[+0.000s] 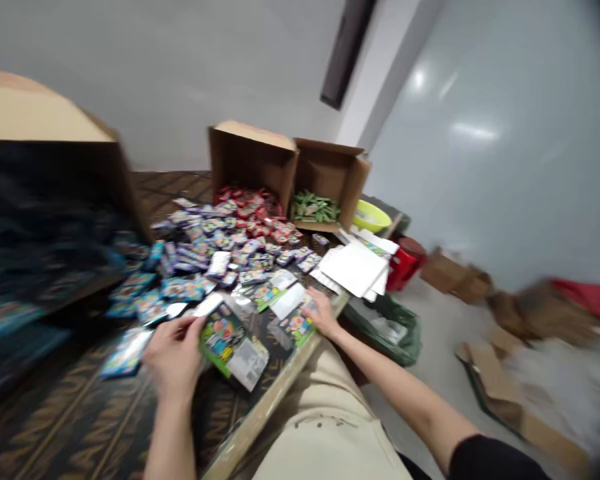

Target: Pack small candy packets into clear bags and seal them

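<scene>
My left hand (pixel 174 353) pinches the left edge of a flat black and green printed packet (pixel 234 347), tilted above the table, with a pale label panel facing me. Beside the table's front edge, my right hand (pixel 323 313) has its thumb and fingers at the right end of a similar printed packet (pixel 299 324). A further green-edged packet (pixel 270 291) lies just behind that one. Close to my left hand are blue printed packets (pixel 130 350), and beyond them spreads a heap of small purple packets (pixel 195 250). Motion blur softens the finer print.
Tipped cartons stand at the back, one with red packets (pixel 253 203), another with green packets (pixel 315 208). A large dark-mouthed carton (pixel 45 120) is at left. White sheets (pixel 355 267) and a yellow bowl (pixel 371 217) sit right. A bag-lined bin (pixel 405 340) stands below; flattened cardboard (pixel 500 393) covers floor.
</scene>
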